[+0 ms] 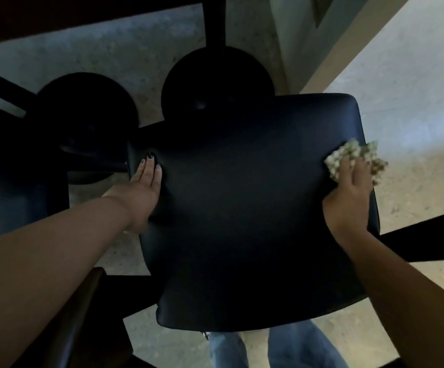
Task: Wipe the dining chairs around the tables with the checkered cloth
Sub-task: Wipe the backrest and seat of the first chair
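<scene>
Speckled grey floor (114,51), two round table bases (216,83) (black), pale wall (289,27)

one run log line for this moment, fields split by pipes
step: wiping chair seat | left hand: flat on seat's left edge | right hand: presses checkered cloth at right edge

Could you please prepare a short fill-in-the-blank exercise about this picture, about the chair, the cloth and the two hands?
1. The checkered cloth lies under the ____ hand.
2. The left hand rests with straight fingers on the ____ edge of the dark chair seat.
3. The cloth touches the seat at its ____ edge.
4. Below the seat, the person's legs show in blue ____.

Missing words: right; left; right; jeans
</scene>
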